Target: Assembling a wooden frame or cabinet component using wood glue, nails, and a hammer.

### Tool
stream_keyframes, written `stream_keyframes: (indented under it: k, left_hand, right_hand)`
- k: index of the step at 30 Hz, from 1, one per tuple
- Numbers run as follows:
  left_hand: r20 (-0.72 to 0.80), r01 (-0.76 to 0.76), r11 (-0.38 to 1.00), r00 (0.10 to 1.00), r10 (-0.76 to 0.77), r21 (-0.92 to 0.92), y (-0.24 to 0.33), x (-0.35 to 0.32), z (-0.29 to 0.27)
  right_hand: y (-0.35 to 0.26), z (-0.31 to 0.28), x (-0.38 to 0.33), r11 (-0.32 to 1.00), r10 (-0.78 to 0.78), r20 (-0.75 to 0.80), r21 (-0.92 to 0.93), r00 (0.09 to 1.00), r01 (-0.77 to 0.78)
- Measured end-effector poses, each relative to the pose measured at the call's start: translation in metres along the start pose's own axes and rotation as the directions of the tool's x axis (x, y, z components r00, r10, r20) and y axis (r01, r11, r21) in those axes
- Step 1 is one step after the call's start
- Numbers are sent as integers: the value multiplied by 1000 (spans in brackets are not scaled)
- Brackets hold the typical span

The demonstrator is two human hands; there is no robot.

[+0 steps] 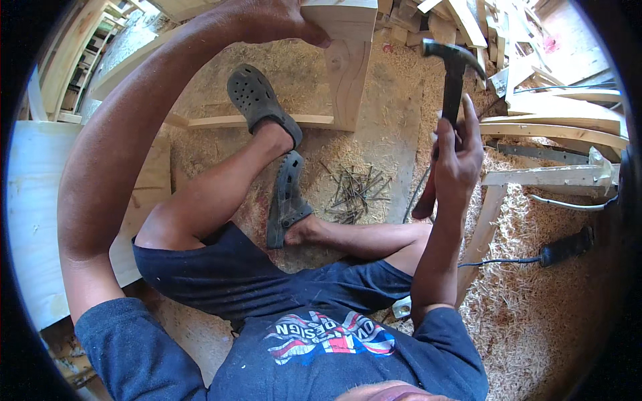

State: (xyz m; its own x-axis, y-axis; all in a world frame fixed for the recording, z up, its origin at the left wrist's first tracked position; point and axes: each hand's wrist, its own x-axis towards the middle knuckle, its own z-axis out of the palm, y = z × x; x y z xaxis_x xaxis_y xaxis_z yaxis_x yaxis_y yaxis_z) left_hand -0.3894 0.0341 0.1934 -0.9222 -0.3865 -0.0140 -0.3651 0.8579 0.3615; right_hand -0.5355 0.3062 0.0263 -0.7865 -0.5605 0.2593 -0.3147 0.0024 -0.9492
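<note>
My right hand (456, 157) grips the handle of a dark claw hammer (454, 67), raised with its head at the upper right. My left hand (274, 20) reaches far forward and rests on top of a pale wooden frame piece (348, 63), fingers closed over its upper edge. I sit on the floor with my legs bent. One foot in a grey clog (257, 100) presses on a thin wooden rail (221, 121) of the frame. The other grey clog (287, 200) lies near a pile of several long nails (354, 194) on the sawdust.
Sawdust and shavings cover the floor (548, 314). Wooden frames and offcuts (555, 130) are stacked at the right and top right. A black cable with a plug block (565, 246) runs along the right. A pale board (33, 220) lies at the left.
</note>
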Motion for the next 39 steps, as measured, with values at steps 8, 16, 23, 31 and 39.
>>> stream_keyframes:
  k: [8,16,23,31,39]
  left_hand:
    - [4,11,1000,1000,-11,28,0,4,-1]
    - [6,59,998,998,-59,-24,11,-4,-5]
    - [-3,45,999,999,-45,0,-1,2,0]
    - [16,129,992,992,-129,10,11,-4,-4]
    - [4,94,995,996,-94,46,13,-4,-3]
  right_hand:
    - [-2,33,19,987,65,211,132,975,-95]
    - [-7,37,12,971,38,113,231,993,-63]
    - [-13,62,-18,939,86,92,324,992,-112]
    - [-12,60,-25,921,158,88,347,984,-179]
    - [-37,-3,20,859,-393,84,-323,916,398]
